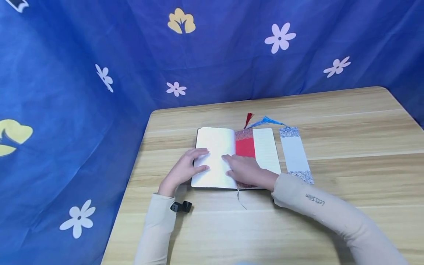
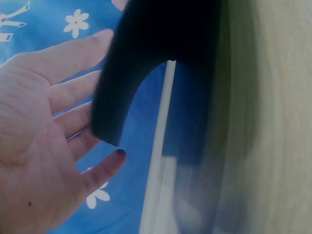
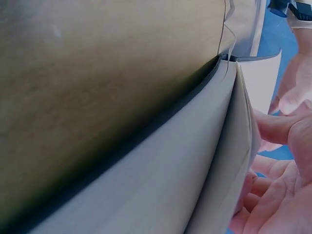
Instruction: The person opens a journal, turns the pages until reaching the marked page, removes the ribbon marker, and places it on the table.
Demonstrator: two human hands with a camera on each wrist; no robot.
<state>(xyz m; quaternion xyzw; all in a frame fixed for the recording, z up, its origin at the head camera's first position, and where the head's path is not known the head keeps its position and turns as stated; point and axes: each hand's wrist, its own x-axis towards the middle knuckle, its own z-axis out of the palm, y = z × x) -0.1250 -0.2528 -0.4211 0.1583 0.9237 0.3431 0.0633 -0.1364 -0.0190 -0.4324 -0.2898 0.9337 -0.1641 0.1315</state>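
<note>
A notebook (image 1: 214, 138) lies spread open on the table, its dark cover (image 2: 146, 39) showing in the left wrist view. On the right page (image 1: 266, 147), along the spine, lies a red bookmark (image 1: 245, 147) with a red tassel (image 1: 248, 119), its lower part largely covered by my right hand (image 1: 245, 169). That hand reaches across the spine, index finger extended onto the left page; in the right wrist view its fingers touch the page edges (image 3: 243, 126). My left hand (image 1: 185, 167) rests at the left page's outer edge, fingers and thumb spread.
Right of the notebook lies a white bookmark (image 1: 294, 152) with blue patterned ends and a blue tassel (image 1: 268, 120). A thin ribbon (image 1: 241, 200) trails from the notebook's lower edge. The wooden table (image 1: 357, 154) meets a blue flowered cloth (image 1: 225, 55) behind and at the left.
</note>
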